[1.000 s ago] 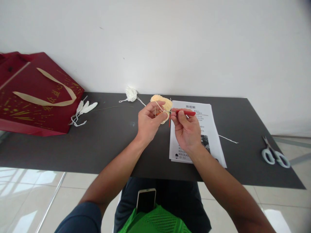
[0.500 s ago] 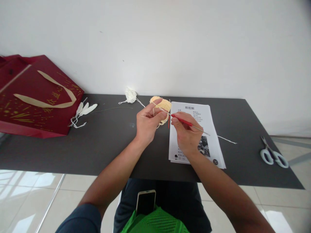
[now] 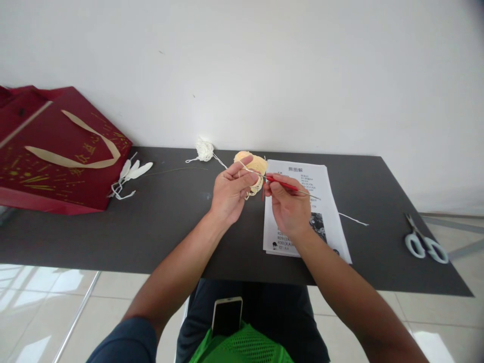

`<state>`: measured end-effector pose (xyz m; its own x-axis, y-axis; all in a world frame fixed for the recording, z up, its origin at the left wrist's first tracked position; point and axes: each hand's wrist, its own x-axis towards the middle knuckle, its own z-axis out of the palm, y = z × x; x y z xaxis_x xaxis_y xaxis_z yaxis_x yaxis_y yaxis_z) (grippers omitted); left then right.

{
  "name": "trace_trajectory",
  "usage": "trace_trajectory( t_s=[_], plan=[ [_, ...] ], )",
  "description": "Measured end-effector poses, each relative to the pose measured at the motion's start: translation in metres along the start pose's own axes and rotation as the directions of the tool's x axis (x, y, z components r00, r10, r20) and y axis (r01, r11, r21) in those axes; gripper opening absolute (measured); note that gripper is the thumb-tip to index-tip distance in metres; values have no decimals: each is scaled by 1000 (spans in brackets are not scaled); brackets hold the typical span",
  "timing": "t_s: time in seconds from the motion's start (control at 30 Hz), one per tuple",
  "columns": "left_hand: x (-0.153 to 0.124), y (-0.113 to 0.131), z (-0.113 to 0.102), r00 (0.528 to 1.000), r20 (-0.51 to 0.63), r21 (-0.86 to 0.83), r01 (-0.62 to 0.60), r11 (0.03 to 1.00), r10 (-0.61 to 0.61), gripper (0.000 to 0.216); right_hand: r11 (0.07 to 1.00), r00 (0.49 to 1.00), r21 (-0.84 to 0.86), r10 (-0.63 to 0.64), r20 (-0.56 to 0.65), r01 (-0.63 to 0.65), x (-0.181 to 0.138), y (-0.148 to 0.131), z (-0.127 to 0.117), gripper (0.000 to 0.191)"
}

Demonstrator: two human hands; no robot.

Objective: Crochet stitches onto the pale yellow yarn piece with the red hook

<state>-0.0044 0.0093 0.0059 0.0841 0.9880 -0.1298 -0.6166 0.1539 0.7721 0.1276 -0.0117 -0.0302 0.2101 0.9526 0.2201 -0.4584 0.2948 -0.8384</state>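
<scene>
My right hand [image 3: 289,204] is closed round a crochet hook [image 3: 283,184] with a red grip and metal ends, held like a pen over the printed sheets [image 3: 335,227]. The hook's tip points left, to the fingers of my left hand [image 3: 230,194]. White yarn [image 3: 246,167] is pinched between my left thumb and fingers and runs over the raised index finger. Exactly how it loops at the hook tip is too small to tell. Behind my left hand lies a ball of pale yellow yarn [image 3: 251,160], partly hidden. A white yarn ball [image 3: 204,149] sits farther left, its strand trailing toward my hand.
A dark red gift bag [image 3: 56,151] stands at the left on the dark table [image 3: 170,222], with white petal-shaped pieces [image 3: 132,170] and a thin wire [image 3: 176,169] beside it. Scissors [image 3: 425,242] lie at the right. A phone [image 3: 227,315] rests at my lap.
The crochet hook has swung to a flatter angle, its tip closer to my left fingers. My right hand has shifted slightly left and its wrist has turned.
</scene>
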Motion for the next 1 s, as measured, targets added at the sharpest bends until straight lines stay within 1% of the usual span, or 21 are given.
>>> trace_trajectory(
  t_s=[0.1, 0.17, 0.4, 0.57, 0.77, 1.0],
  plan=[
    [-1, 0, 1, 1000, 1, 31, -7, 999, 7, 51, 995, 997, 62, 82, 7, -83, 4, -5, 1, 13],
    [-2, -1, 2, 1000, 3, 57, -25, 998, 25, 52, 992, 995, 82, 97, 10, -97, 6, -8, 2, 13],
    [0, -7, -1, 995, 13, 175, -98, 980, 97, 54, 999, 1000, 22, 30, 0, -30, 10, -13, 0, 16],
    [2, -9, -4, 992, 21, 196, -125, 972, 124, 54, 1000, 1000, 14, -15, -11, 16, 14, -17, -3, 16],
    [2, -7, -5, 992, 18, 247, -122, 961, 121, 56, 995, 996, -41, -87, -4, 87, 16, -20, -6, 22],
    [2, -4, -6, 994, 43, 276, -111, 955, 103, 55, 979, 985, -114, -162, 58, 167, 16, -21, -11, 22]
  ],
)
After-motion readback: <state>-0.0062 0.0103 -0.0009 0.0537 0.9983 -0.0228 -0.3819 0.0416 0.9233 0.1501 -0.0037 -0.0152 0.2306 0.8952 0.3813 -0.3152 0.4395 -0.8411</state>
